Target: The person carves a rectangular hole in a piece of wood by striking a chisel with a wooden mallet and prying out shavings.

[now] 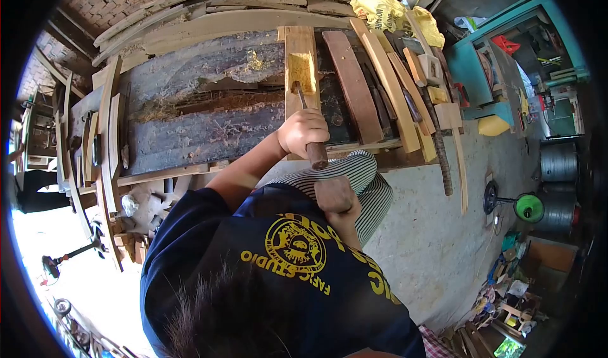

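My left hand [304, 133] is closed around a chisel, its dark wooden handle [316, 157] jutting out toward me. The chisel's narrow metal blade [299, 92] reaches into a rectangular recess [303, 70] cut in a pale wooden block [294, 38]. Close to my body, my right hand [345, 224] grips a wooden mallet [334, 193]; its head is a short way behind the chisel handle, apart from it. The mallet's handle is mostly hidden by the hand. The block rests on a dark, worn workbench [209, 133].
Right of the block lie a reddish-brown board [351, 82] and several wood strips [386, 86]. A yellow sack [383, 10] is at the back right. Long planks [247, 25] line the brick wall, and more boards [104, 136] lean at the left. A green-headed fan [529, 207] stands right.
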Available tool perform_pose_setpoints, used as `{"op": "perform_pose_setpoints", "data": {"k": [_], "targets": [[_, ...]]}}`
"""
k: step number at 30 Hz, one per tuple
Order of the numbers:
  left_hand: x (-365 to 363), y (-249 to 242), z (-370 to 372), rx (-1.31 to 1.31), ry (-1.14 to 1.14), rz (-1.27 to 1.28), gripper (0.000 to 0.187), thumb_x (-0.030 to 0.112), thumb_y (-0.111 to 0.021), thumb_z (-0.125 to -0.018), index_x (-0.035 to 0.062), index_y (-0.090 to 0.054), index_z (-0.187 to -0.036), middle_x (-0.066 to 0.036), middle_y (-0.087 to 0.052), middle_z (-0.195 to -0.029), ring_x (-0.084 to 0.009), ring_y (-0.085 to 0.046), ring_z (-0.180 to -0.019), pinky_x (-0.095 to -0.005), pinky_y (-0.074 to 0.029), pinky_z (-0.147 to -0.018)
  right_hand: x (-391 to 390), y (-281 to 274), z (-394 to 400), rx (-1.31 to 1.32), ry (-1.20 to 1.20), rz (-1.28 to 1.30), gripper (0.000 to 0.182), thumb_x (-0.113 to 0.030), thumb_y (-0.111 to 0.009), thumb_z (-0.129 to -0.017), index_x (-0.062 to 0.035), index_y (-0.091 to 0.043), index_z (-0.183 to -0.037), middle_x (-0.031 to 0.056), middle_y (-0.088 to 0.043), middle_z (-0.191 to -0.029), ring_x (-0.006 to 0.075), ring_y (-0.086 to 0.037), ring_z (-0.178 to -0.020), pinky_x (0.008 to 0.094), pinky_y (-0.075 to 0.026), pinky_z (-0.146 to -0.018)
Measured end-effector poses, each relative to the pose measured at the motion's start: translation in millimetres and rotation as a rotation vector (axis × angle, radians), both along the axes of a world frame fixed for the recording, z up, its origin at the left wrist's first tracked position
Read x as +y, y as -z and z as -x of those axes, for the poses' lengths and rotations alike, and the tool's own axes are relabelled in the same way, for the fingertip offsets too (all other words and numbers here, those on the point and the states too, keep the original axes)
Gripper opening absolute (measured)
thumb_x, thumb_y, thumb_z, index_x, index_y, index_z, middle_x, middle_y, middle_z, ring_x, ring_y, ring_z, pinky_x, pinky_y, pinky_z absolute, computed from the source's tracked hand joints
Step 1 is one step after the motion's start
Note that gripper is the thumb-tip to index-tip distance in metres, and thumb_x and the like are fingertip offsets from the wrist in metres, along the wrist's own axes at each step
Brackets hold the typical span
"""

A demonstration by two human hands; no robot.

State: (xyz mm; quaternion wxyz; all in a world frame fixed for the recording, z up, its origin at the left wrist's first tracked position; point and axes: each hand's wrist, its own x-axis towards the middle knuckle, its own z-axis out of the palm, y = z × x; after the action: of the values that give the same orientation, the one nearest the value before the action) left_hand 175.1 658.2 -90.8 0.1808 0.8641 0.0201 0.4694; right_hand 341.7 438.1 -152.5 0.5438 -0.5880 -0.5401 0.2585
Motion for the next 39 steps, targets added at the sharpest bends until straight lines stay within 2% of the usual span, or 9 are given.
{"op": "perform_pose_setpoints", "data": {"k": [5, 9, 12, 26, 28, 31, 34, 36, 39], "targets": [[4, 5, -2, -0.02, -0.019, -0.051, 0.029, 0.025, -0.071, -0.055, 0.0038, -0.056, -0.069, -0.011, -0.058, -0.071, -0.0337, -0.059, -0.066, -0.0417, -0.048, -0.064, 1, -12, 1, -0.238, 0.031, 0.14, 0.032, -0.014, -0.078, -0.064, -0.0035, -0.056, -0.085, 0.0112, -0.06, -0.07, 0.0249, -0.062, -0.062, 0.0301, -0.049, -0.058], [1, 9, -3, -0.05, -0.042, -0.012, 0.033, 0.029, -0.071, -0.049, 0.0082, -0.056, -0.071, -0.007, -0.056, -0.07, -0.0303, -0.058, -0.066, -0.0401, -0.047, -0.063, -1, -1, 0, -0.06, -0.011, 0.04, 0.032, -0.014, -0.077, -0.065, -0.0035, -0.059, -0.089, 0.0139, -0.065, -0.076, 0.0282, -0.066, -0.068, 0.0326, -0.051, -0.061], [1, 9, -2, -0.062, -0.033, -0.016, 0.031, 0.027, -0.07, -0.051, 0.0062, -0.056, -0.07, -0.009, -0.057, -0.071, -0.0317, -0.059, -0.066, -0.0407, -0.048, -0.064, 2, -13, 0, -0.168, 0.023, 0.208, 0.03, -0.014, -0.077, -0.065, -0.004, -0.058, -0.087, 0.0133, -0.064, -0.075, 0.0262, -0.066, -0.066, 0.0316, -0.051, -0.061], [0, 5, -2, -0.002, -0.046, -0.004, 0.036, 0.031, -0.07, -0.05, 0.0077, -0.057, -0.074, -0.007, -0.055, -0.071, -0.0304, -0.058, -0.067, -0.0397, -0.046, -0.063, -2, -23, -2, -0.156, -0.037, 0.038, 0.033, -0.015, -0.077, -0.061, -0.0049, -0.057, -0.087, 0.0134, -0.062, -0.073, 0.0294, -0.064, -0.066, 0.0343, -0.05, -0.06], [0, 13, -7, -0.015, -0.083, -0.023, 0.037, 0.032, -0.071, -0.049, 0.0077, -0.057, -0.074, -0.007, -0.056, -0.072, -0.0304, -0.058, -0.068, -0.0396, -0.046, -0.063, 0, -24, 1, -0.265, 0.04, 0.282, 0.035, -0.017, -0.076, -0.061, -0.0061, -0.059, -0.09, 0.0137, -0.064, -0.076, 0.0301, -0.065, -0.069, 0.0347, -0.051, -0.063], [3, 20, -11, -0.026, -0.15, -0.06, 0.038, 0.031, -0.071, -0.048, 0.008, -0.057, -0.075, -0.007, -0.057, -0.072, -0.0301, -0.059, -0.068, -0.0391, -0.047, -0.063, -1, -26, -1, -0.239, 0.026, 0.281, 0.037, -0.017, -0.077, -0.062, -0.0052, -0.061, -0.092, 0.0139, -0.065, -0.078, 0.0277, -0.067, -0.072, 0.0333, -0.052, -0.064], [-4, 8, -12, -0.023, -0.183, -0.028, 0.035, 0.028, -0.071, -0.048, 0.0086, -0.057, -0.074, -0.007, -0.057, -0.071, -0.0299, -0.059, -0.066, -0.0387, -0.048, -0.063, -6, -29, -2, -0.118, 0.055, 0.23, 0.036, -0.015, -0.078, -0.063, -0.0034, -0.061, -0.092, 0.0124, -0.067, -0.084, 0.0234, -0.068, -0.077, 0.0323, -0.052, -0.067], [-8, 1, -15, -0.028, -0.191, 0.015, 0.033, 0.025, -0.07, -0.048, 0.009, -0.058, -0.073, -0.007, -0.058, -0.069, -0.03, -0.059, -0.065, -0.0386, -0.048, -0.062, -9, -22, -2, 0.189, 0.123, 0.047, 0.032, 0.001, -0.075, -0.062, -0.0039, -0.059, -0.089, 0.0065, -0.06, -0.074, 0.0154, -0.058, -0.067, 0.0288, -0.047, -0.062], [1, -8, -27, -0.111, -0.316, 0.093, 0.026, 0.02, -0.071, -0.049, 0.0092, -0.057, -0.068, -0.009, -0.059, -0.066, -0.0313, -0.06, -0.062, -0.0389, -0.048, -0.058, -4, -24, -1, 0.198, 0.104, -0.171, 0.037, 0.009, -0.073, -0.062, -0.0067, -0.056, -0.09, 0.0066, -0.058, -0.08, 0.0147, -0.056, -0.074, 0.0285, -0.045, -0.067]]}}
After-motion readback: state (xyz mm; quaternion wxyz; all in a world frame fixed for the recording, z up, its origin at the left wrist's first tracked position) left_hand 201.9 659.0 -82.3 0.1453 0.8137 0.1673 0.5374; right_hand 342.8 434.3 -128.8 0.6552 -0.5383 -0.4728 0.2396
